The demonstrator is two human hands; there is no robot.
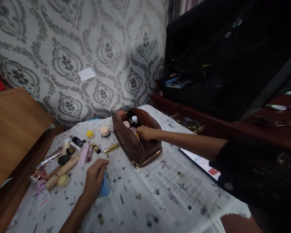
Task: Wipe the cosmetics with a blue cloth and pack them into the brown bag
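Observation:
A brown zippered cosmetic bag [128,144] stands unzipped on the cloth-covered table, holding a dark bottle with a white cap [134,120] and some pinkish items. My right hand [146,133] reaches inside it, fingers closed beside a pink and yellow item; what they grip is partly hidden. Left of the bag, my left hand [95,178] is closed on a light blue cloth [105,187] that hangs below its fingers. Nearest to this hand are a gold tube [111,148], a small dark bottle [96,148] and a pale pink tube [83,154].
Several cosmetics, among them a beige tube [63,171] and a yellow round container [63,180], cluster at the table's left. A peach-lidded jar [105,131] and a yellow-lidded pot [89,134] sit behind. A tablet [199,161] lies right, beneath my forearm. A black screen [208,64] rises behind.

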